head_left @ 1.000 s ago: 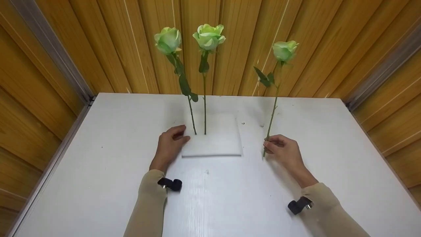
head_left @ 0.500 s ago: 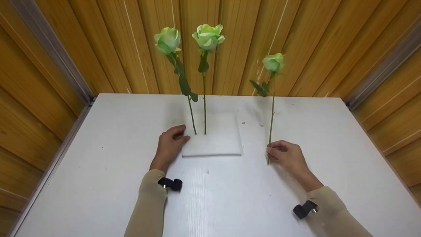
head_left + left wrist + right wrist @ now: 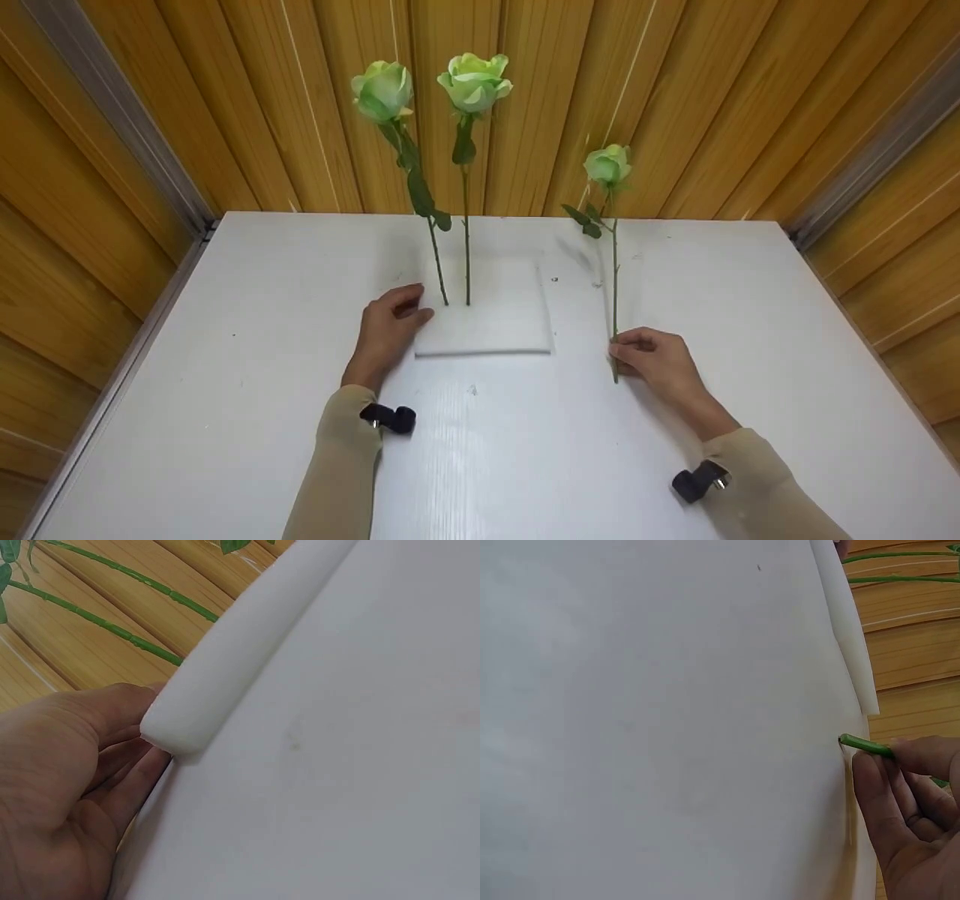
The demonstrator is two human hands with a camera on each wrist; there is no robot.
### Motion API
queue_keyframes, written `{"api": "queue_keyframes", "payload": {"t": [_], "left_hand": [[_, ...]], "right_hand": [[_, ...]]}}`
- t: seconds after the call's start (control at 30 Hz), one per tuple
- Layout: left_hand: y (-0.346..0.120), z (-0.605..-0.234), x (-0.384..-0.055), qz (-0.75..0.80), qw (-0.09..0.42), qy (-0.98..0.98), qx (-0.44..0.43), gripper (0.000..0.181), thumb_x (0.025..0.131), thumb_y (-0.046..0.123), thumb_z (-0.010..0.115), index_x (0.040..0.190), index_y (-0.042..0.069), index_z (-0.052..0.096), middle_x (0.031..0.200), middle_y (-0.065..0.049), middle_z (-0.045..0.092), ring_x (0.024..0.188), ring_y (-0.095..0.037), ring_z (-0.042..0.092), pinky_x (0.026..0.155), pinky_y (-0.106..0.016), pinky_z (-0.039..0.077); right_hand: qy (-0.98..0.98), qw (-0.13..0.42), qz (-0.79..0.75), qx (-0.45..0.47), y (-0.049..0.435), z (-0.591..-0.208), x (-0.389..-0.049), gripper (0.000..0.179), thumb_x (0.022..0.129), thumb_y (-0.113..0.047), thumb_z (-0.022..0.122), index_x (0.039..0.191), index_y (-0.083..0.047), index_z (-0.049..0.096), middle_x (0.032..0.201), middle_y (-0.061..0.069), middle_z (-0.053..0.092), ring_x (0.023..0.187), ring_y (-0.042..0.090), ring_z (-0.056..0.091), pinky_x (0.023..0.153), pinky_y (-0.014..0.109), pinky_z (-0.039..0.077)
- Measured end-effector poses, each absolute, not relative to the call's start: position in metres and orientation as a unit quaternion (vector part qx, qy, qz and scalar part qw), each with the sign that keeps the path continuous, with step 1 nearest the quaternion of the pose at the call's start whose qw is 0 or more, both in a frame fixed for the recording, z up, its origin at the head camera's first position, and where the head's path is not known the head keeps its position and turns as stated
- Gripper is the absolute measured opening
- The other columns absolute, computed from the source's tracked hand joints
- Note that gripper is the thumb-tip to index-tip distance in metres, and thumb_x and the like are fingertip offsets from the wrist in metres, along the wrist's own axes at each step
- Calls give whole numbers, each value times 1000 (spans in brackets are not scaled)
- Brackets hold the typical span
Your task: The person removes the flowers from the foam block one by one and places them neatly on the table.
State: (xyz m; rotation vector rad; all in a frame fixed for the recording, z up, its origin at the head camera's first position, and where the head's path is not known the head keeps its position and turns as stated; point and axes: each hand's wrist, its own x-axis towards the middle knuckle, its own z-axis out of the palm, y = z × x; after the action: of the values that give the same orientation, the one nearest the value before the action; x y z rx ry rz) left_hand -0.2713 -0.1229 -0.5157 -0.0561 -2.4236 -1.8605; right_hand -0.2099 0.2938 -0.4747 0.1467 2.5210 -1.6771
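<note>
Two pale green artificial roses, a left rose (image 3: 382,91) and a second rose (image 3: 474,82), stand upright with their stems in a white foam board (image 3: 499,322). My left hand (image 3: 390,326) rests at the board's left edge, thumb and fingertips touching it; in the left wrist view, the hand (image 3: 67,772) lies beside the board's corner (image 3: 180,716). To the right of the board, my right hand (image 3: 656,360) pinches a third rose (image 3: 607,165) low on its stem, flower up. In the right wrist view, the cut stem end (image 3: 862,744) sticks out past the thumb and fingers.
The white table (image 3: 262,420) carries the board near its middle. Wood-patterned panels (image 3: 540,135) rise behind and at both sides. A small black camera (image 3: 394,420) sits on the left sleeve, and another camera (image 3: 697,481) on the right sleeve.
My right hand has moved slightly toward me and right, lowering the third rose, whose flower has come down and left as its stem straightened. The left hand and the two standing roses have stayed put.
</note>
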Motion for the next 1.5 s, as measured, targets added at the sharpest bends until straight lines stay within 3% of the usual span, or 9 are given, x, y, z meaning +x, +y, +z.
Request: {"api": "queue_keyframes", "payload": {"t": [0.43,1.5], "left_hand": [[-123,-516,-272,-609,51,-791,-21,46,94,9,83,138,5,71,136,-9,69,123,-23,66,105,-35,54],[-123,-514,-271,-607,31,-794,-9,48,95,13,81,141,9,69,139,-8,67,126,-23,65,108,-37,52]], "right_hand": [[829,68,-553,47,297,-476,-211,22,99,-1,73,115,13,70,102,12,75,89,14,74,80,28,64],[851,99,-514,53,296,-472,-209,28,98,-11,78,116,10,74,101,11,77,87,15,74,76,26,63]]}}
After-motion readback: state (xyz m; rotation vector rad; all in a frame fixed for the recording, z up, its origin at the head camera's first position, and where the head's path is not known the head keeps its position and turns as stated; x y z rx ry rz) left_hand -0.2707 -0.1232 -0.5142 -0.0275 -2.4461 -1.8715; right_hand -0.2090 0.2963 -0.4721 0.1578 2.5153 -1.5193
